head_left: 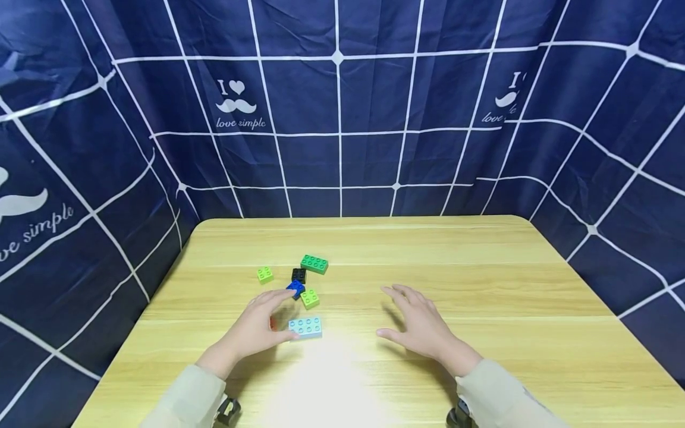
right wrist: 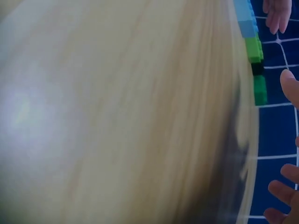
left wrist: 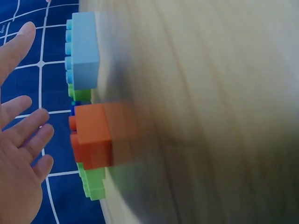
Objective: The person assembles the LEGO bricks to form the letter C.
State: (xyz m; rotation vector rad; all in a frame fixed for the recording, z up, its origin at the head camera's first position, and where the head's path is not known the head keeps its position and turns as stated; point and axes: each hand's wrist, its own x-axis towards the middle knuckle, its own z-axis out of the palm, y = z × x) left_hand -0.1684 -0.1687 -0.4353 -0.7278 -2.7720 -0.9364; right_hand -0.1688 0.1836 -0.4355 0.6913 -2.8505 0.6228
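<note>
My left hand (head_left: 255, 327) hovers over the left part of the table, fingers spread and holding nothing. Just beyond its thumb lies a light blue building brick (head_left: 305, 327). An orange brick (left wrist: 93, 135) sits below the palm; in the head view the hand mostly hides it. Near the left fingertips are a blue brick (head_left: 295, 289) and a lime green brick (head_left: 310, 298). My right hand (head_left: 420, 324) is held above the bare wood to the right, its fingers apart and nothing in them.
Farther back lie a black brick (head_left: 299, 275), a dark green brick (head_left: 314, 264) and a second lime brick (head_left: 264, 274). The wooden table (head_left: 481, 267) carries a bright glare at its front. A navy curtain (head_left: 374, 95) with white lines surrounds it.
</note>
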